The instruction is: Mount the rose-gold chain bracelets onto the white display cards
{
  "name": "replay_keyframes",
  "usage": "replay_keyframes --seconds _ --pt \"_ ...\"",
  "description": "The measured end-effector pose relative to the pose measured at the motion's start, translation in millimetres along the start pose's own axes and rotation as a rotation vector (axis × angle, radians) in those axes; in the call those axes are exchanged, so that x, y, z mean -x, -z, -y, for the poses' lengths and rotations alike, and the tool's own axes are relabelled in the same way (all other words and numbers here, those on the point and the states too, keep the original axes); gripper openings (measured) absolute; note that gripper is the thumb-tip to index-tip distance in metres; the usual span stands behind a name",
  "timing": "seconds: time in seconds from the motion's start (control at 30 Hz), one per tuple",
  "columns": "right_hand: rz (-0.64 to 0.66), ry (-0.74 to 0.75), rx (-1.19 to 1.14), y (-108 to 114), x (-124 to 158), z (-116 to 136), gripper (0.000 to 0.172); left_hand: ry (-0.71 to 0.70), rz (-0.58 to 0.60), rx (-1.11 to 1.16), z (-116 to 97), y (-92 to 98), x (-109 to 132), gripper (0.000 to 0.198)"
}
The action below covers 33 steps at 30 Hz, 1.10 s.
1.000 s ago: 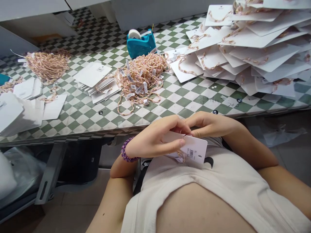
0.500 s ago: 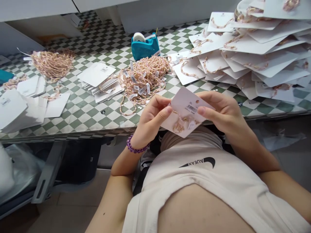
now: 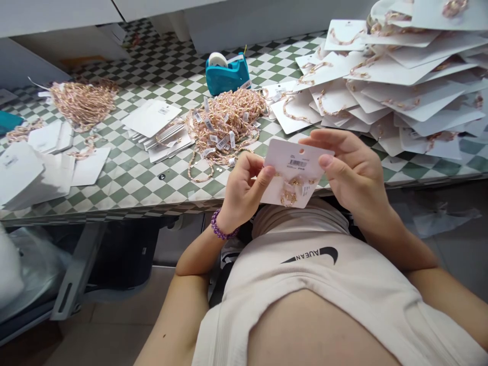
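Note:
A white jewellery card (image 3: 278,155) with a barcode and a round hole is held up in front of my waist. A pink and gold beaded strand (image 3: 290,195) with a small white tag lies bunched on its lower part. My left hand (image 3: 246,185) pinches the card's left edge, thumb in front and fingers curled behind. At the upper right corner, my right hand (image 3: 351,170) has its thumb on the front of the card, and its fingers reach behind. A heap of tagged beaded strands (image 3: 229,119) lies on the table just beyond my left hand.
A teal tape dispenser (image 3: 227,75) stands behind the heap. Stacked cards with strands (image 3: 412,96) pile high at the right. White cards (image 3: 150,118) lie left of the heap, with a bundle of strands (image 3: 84,104) and more cards (image 3: 21,170) farther left. The table's front edge (image 3: 171,207) is near me.
The card has turned from a diamond-like tilt to nearly upright. My right hand has shifted from near the barcode to the upper right corner, its fingers lifting slightly.

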State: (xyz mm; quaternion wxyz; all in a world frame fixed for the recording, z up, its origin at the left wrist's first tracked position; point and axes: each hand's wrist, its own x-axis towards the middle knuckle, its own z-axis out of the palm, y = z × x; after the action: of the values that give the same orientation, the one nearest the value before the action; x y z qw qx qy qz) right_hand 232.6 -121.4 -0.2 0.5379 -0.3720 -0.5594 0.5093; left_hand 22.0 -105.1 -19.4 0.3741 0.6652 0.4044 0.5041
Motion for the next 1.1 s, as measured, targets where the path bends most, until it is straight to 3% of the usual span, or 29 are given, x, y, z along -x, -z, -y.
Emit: replay_keyframes --seconds 0.1,0.2,0.4,0.6,0.67,0.73,0.83,0.97,1.1 --pt "0.040 -0.017 0.013 1 -3 -2 0.035 0.018 -0.101 -0.005 4 -1.3 1 0.050" --pt "0.098 -0.068 0.062 -1 -4 -3 0.028 0.011 -0.129 0.018 5 -3.8 2 0.051" --pt "0.077 -0.007 0.120 -8 -4 -2 0.026 -0.109 0.014 0.152 13 -4.5 4 0.034" --pt "0.062 0.073 0.188 -6 -6 -12 0.027 -0.159 0.062 0.233 19 -1.6 3 0.026" --pt "0.003 0.160 0.245 -7 -5 -17 0.029 -0.140 0.055 0.258 18 -2.9 3 0.028" --pt "-0.146 0.326 0.367 -8 -2 -23 0.035 -0.118 0.031 0.284 18 -4.8 3 0.029" --pt "-0.321 0.635 0.715 -8 4 -31 0.037 -0.080 -0.008 0.339 17 -7.3 3 0.032" --pt "-0.172 1.045 1.053 -10 6 -36 0.032 0.008 -0.042 0.424 12 -9.7 3 0.039" --pt "-0.158 1.005 1.040 -15 1 -36 0.017 0.047 -0.095 0.461 8 -11.7 4 0.044"
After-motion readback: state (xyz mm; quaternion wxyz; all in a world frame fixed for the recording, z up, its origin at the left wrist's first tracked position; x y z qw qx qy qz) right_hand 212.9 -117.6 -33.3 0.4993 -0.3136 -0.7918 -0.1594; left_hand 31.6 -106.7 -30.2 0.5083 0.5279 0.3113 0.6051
